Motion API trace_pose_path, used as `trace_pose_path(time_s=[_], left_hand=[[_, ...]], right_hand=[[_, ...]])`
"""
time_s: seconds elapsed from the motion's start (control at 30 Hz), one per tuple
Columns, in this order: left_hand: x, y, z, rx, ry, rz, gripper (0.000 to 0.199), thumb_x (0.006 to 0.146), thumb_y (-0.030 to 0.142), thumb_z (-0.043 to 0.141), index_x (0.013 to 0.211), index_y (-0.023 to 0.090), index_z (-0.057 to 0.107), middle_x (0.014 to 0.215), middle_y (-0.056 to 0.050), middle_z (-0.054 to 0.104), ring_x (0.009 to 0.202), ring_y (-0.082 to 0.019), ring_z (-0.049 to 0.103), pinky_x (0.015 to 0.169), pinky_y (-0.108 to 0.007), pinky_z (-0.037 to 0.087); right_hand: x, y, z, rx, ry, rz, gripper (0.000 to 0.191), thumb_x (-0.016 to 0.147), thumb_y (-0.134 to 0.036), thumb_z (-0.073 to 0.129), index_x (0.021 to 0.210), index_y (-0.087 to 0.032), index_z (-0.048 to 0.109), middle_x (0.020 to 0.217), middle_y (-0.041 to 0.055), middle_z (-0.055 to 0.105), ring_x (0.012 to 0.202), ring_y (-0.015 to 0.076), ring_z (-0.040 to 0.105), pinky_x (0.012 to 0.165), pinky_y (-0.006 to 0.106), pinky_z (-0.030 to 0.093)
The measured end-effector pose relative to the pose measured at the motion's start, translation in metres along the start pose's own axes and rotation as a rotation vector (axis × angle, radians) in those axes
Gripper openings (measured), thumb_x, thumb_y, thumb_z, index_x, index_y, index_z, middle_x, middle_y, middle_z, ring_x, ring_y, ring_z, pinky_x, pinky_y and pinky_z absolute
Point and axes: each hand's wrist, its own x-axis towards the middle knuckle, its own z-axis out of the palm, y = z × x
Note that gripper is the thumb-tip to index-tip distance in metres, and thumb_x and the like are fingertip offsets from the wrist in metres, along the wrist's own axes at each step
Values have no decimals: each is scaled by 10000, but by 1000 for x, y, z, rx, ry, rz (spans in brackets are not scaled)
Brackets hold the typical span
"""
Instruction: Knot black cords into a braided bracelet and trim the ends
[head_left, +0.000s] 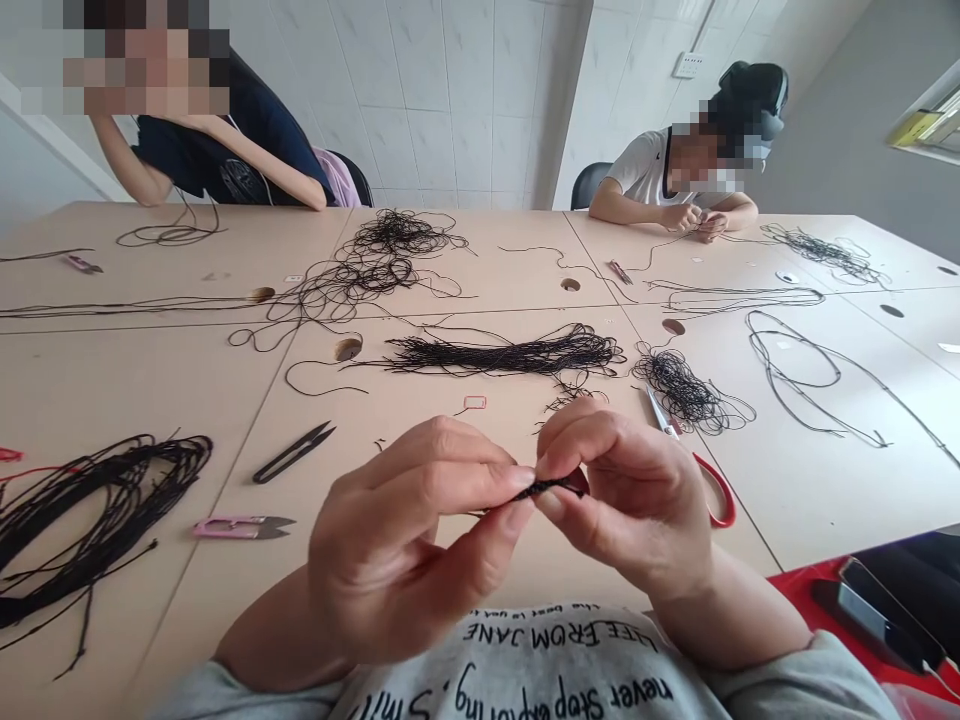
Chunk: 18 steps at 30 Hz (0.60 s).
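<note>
Between my two hands, close in front of my chest, is a short piece of black braided cord [556, 486]. My left hand [420, 520] pinches its left end between thumb and forefinger. The thumb and forefinger of my right hand [630, 490] pinch it just to the right, and its dark tip sticks out there. Part of the cord is hidden by the fingers. Beyond my hands lies a long bundle of black cords [510, 355]. Red-handled scissors [716, 490] lie beside my right hand, partly behind it.
Black thread snips [292, 453] and pink thread snips [244, 527] lie left of my hands, near a coil of black cord [97, 500]. Tangled cord heaps [397, 235] spread across the table [480, 290]. Two people sit opposite; one person's hands [697, 220] hold cord.
</note>
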Motion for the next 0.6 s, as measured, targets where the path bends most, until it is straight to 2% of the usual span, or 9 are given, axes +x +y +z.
trace_pose_path(time_s=[0.1,0.2,0.4,0.6], left_hand=[[-2,2,3,-107,43,-91,304,856,-2,654,1039,231,720,852,10,705,766,-129,658,694,-295,583],[-3,2,5,-129,35,-111,276,866,18,658,1025,236,714,850,12,701,765,-130,653,688,-295,577],[-2,-1,5,-105,29,-77,277,862,12,642,1030,226,697,847,4,688,763,-134,655,673,-291,580],[2,-6,3,-58,27,46,310,822,-47,645,1023,186,689,870,-15,702,801,-144,676,699,-294,607]], right_hand=[[1,5,-2,60,-52,-28,163,841,-54,719,888,-198,660,806,-3,639,679,94,573,568,228,468],[2,8,-4,81,-73,-54,159,846,-59,708,896,-202,662,807,0,634,690,106,571,560,235,472],[4,10,-3,78,-99,-103,141,867,-74,696,917,-201,658,814,9,627,723,117,577,553,231,477],[2,11,-2,48,-50,-75,179,847,-30,685,907,-194,645,813,-1,616,680,95,558,575,230,473]])
